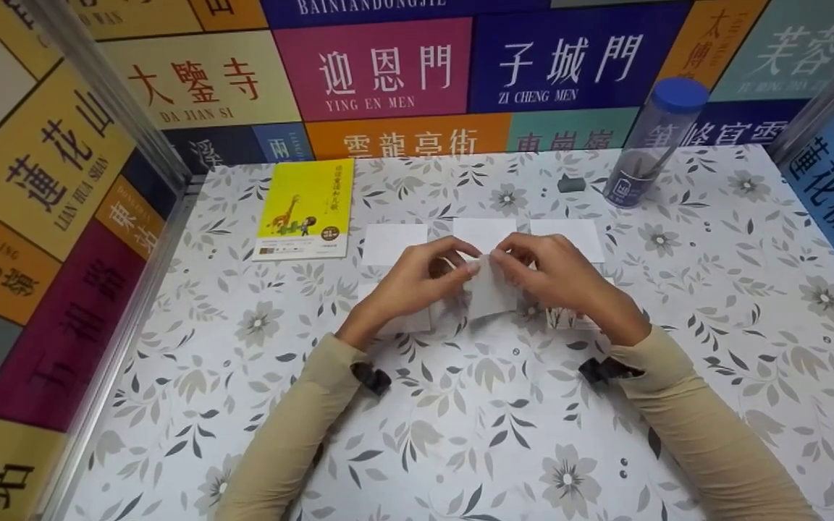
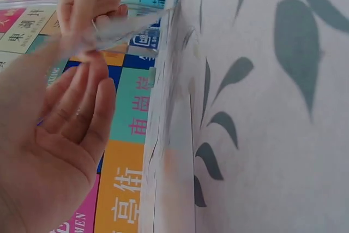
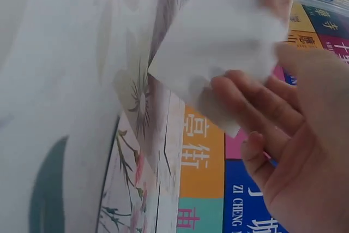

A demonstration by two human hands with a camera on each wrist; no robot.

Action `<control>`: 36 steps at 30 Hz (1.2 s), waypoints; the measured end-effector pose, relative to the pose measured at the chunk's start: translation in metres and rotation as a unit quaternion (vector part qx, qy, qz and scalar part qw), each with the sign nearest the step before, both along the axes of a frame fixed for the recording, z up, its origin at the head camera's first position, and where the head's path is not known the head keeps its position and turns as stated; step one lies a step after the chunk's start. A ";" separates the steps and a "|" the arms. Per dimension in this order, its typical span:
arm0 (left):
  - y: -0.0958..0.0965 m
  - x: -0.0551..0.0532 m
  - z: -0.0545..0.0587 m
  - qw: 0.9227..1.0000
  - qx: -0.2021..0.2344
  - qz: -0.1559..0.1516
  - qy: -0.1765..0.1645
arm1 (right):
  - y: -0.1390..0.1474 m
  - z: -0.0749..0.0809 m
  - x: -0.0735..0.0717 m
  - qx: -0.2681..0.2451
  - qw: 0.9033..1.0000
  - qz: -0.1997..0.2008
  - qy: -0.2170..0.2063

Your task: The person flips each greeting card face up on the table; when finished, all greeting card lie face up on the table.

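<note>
A small white paper card (image 1: 491, 293) is held up between both hands over the middle of the table. My left hand (image 1: 428, 278) pinches its upper left edge between thumb and index finger. The other left fingers are loosely bent in the left wrist view. From the other side, my right hand (image 1: 554, 271) pinches the card's upper right. In the right wrist view the held card (image 3: 218, 42) shows a plain white face, and the right fingertips lie against it. Below the right hand, a card with a plant picture (image 1: 569, 319) lies partly hidden.
White cards lie around the hands: one at left (image 1: 392, 239), one behind (image 1: 486, 230), one at right (image 1: 587, 239), another under the left hand (image 1: 413, 320). A yellow book (image 1: 305, 206), a dark grey object (image 1: 571, 184) and a clear blue-lidded container (image 1: 652, 145) stand farther back.
</note>
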State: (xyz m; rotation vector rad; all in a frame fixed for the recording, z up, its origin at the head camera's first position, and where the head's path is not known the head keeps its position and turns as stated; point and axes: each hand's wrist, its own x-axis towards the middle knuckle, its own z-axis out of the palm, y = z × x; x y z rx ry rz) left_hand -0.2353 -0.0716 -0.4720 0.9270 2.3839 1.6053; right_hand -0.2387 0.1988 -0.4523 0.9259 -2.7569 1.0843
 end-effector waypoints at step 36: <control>-0.003 -0.001 -0.011 0.987 -0.153 0.056 -0.011 | 0.020 -0.017 -0.014 0.101 0.989 0.021 -0.105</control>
